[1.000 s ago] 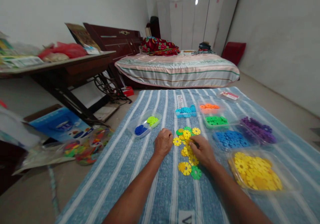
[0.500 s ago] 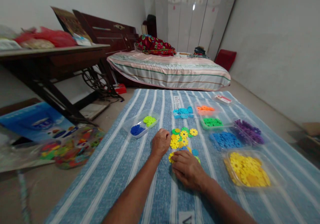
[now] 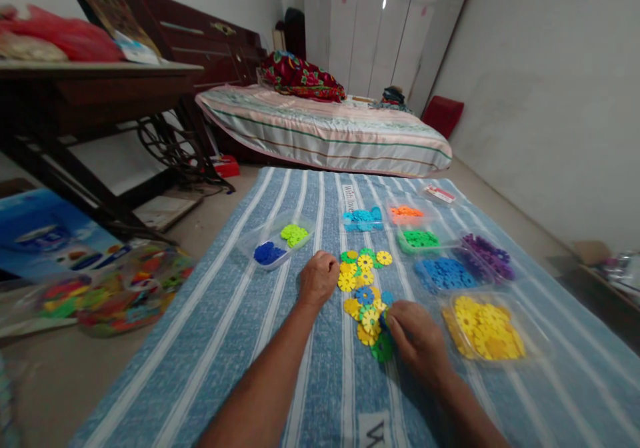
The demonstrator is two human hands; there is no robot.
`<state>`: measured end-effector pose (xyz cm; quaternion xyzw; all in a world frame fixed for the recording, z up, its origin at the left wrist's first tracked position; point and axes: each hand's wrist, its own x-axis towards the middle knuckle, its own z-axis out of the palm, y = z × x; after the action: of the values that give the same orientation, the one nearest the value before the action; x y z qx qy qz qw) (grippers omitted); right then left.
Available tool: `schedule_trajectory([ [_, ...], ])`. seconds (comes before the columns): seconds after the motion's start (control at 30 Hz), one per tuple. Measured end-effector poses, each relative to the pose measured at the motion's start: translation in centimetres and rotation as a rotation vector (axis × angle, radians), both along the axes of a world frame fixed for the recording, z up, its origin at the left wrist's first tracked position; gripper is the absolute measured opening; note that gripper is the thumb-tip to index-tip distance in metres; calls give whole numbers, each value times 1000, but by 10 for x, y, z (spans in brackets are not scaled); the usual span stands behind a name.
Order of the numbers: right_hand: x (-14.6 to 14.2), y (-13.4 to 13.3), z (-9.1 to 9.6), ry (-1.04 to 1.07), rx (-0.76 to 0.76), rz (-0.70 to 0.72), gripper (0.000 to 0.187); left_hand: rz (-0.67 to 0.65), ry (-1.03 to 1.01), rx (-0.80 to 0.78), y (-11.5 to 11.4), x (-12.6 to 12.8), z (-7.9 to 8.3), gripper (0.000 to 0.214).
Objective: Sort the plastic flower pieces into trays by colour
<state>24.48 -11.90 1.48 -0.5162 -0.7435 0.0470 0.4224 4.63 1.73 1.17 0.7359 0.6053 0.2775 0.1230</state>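
Loose flower-shaped plastic discs lie in a pile on the striped cloth. Yellow discs (image 3: 347, 281) and green ones are at its far end; a blue disc (image 3: 365, 295), more yellow ones and a green disc (image 3: 383, 348) are nearer. My left hand (image 3: 319, 279) rests curled just left of the pile, and whatever its fingers enclose is hidden. On the near right side of the pile, my right hand (image 3: 419, 336) has its fingers closed at a dark blue disc (image 3: 383, 320), seen edge-on at the fingertips.
Clear tubs of yellow (image 3: 487, 328), blue (image 3: 447, 273), purple (image 3: 487, 257), green (image 3: 421, 239), orange (image 3: 407, 211) and light-blue discs (image 3: 363, 219) stand right and beyond. Left is a two-part tray (image 3: 245, 243). Beyond are a bed (image 3: 325, 131) and a sewing table (image 3: 115, 68).
My right hand has moved right off the near pile, uncovering blue, yellow and green discs; a dark blue disc now shows at its fingertips. The left hand keeps its place beside the pile.
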Motion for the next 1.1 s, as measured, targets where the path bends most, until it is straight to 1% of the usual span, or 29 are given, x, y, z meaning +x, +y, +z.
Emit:
schedule_trajectory([
  [0.07,2,1,-2,-22,-16,-66,17,-6,-8,-3,0,0,1,18],
  [0.13,1,1,-6,-50,-49,-96,17,-10,-18,-9,-1,-1,2,18],
  [0.23,-4,-1,-13,-109,-64,-107,17,-19,-26,-10,-2,-1,3,18],
  [0.33,-14,-7,-20,-177,-65,-101,26,-16,-28,-7,-2,-2,4,17],
  [0.4,-20,-10,-22,-197,-54,-103,28,-19,-32,-7,-2,-2,3,17],
  [0.5,-26,-15,-22,-217,-25,-98,28,-36,-42,6,-1,-2,2,17],
  [0.67,-27,-18,-21,-238,-2,-76,27,-45,-67,25,0,-4,0,16],
  [0.9,-28,-19,-22,-244,18,-53,26,-69,-97,24,0,-5,2,17],
  [1.1,-33,-20,-18,-246,85,-63,22,-86,-90,39,0,-7,0,16],
])
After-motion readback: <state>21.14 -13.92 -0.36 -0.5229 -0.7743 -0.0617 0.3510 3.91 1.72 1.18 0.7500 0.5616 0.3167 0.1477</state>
